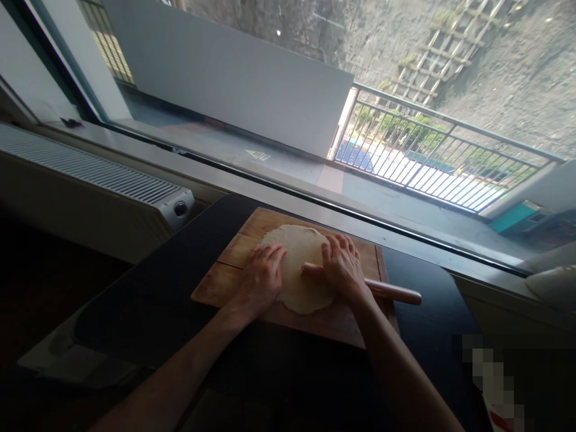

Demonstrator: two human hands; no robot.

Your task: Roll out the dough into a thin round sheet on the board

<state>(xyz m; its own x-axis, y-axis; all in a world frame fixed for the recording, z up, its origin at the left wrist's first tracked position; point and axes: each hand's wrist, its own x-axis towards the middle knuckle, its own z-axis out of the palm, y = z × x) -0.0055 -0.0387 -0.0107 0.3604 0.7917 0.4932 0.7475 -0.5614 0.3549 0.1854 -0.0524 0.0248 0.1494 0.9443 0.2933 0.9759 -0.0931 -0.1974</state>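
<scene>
A thin, round dough sheet (pixel 300 294) is lying on the middle of the wooden board (pixel 225 281), which is resting on the dark bench (pixel 153 300), probably as a firm, flat base. On the board's left side, the left hand (pixel 266 275) is lying loosely over the sheet's margin, clasping nothing visible and likely steadying it. On the board's right side, the right hand (pixel 342 265) is covering the middle of the rolling pin (pixel 393 292); whether its fingers are gripping, I cannot tell. The pin is jutting past the board's right edge. The sheet is lying between both hands, its right margin seemingly running beneath the right one.
</scene>
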